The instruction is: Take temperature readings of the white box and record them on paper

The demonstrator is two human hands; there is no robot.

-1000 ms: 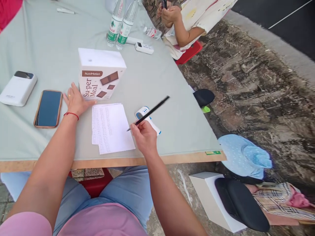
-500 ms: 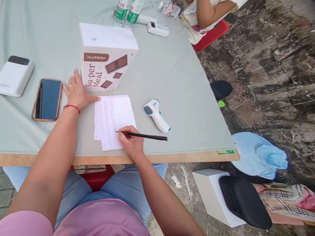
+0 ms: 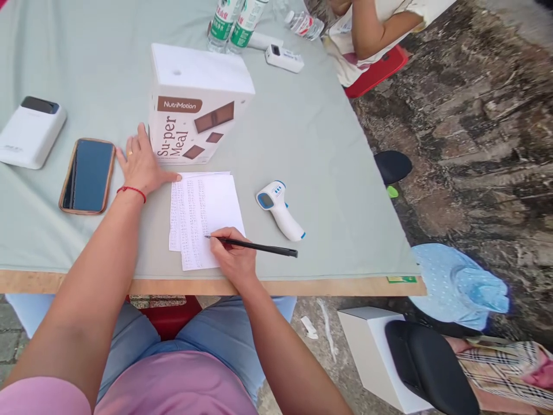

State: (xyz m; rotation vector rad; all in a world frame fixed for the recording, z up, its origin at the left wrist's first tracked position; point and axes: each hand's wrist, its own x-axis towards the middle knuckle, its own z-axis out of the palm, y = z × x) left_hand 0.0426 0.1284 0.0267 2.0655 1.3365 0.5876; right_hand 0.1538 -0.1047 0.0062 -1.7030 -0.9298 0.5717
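Note:
My right hand grips a black pen, its tip on the lower part of a white paper sheet. Columns of small handwriting fill the sheet's left half, and another sheet lies partly under it. With fingers spread, my left hand rests on the cloth, its thumb at the paper's top left corner. Those fingers lie beside the lower left edge of an upright white NutriMotion box. A smartphone in a brown case is left of that hand. Right of the paper lies a white and blue infrared thermometer.
A white power bank lies at far left. Behind the box stand two water bottles, near a small white device and a lying bottle. Another person's arm shows at the far right corner. A black-topped stool stands lower right.
The whole view has shifted slightly, so the table things appear a little further right and lower. Both hands keep their places; the pen tip stays at nearly the same spot on the sheet.

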